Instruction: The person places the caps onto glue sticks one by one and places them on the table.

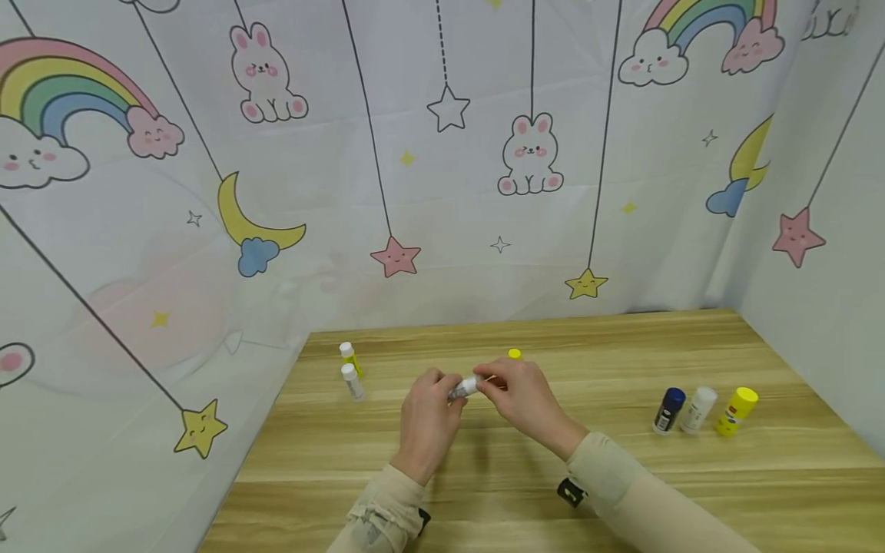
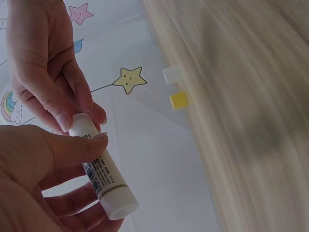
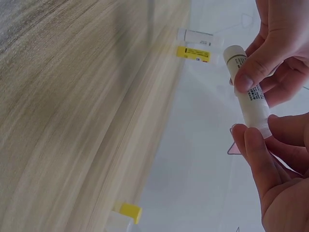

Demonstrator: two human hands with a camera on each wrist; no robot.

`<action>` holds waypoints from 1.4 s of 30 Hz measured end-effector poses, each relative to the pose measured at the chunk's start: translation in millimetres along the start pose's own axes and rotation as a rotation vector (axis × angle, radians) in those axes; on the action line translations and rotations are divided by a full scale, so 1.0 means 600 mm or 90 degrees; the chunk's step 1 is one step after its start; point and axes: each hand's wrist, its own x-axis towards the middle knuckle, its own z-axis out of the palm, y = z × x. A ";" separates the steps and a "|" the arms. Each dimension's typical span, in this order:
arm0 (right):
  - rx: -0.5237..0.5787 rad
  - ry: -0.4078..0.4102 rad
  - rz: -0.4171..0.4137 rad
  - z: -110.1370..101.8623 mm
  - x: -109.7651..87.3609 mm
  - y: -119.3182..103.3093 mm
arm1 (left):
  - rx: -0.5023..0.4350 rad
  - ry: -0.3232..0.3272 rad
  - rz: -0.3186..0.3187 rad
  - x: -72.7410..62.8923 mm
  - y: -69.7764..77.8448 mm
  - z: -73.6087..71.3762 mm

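Both hands meet at a white glue stick held above the wooden table. My left hand grips its body, the thumb lying across the printed label in the left wrist view. With thumb and fingertips, my right hand pinches the other end, as the right wrist view shows. That pinched end is partly covered by the fingers. Behind the right hand a small yellow cap stands on the table. In the left wrist view a whitish cap-like piece appears beside the yellow one.
On the left of the table stand a white glue stick and a yellow one with a white cap. To the right are a dark blue, a white and a yellow glue stick. A printed curtain hangs behind.
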 end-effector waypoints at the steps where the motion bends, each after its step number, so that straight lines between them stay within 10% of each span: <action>1: 0.000 -0.001 0.000 0.000 0.000 0.000 | -0.002 -0.001 0.003 0.000 0.001 0.000; 16: 0.022 -0.018 0.015 -0.008 0.008 -0.004 | 0.017 -0.015 0.032 0.005 0.010 -0.004; 31: 0.111 -0.052 0.072 -0.021 0.021 -0.020 | 0.058 0.066 0.056 0.009 0.025 -0.006; 42: 0.107 -0.042 0.087 -0.021 0.007 0.001 | 0.008 0.004 0.022 -0.001 0.019 0.003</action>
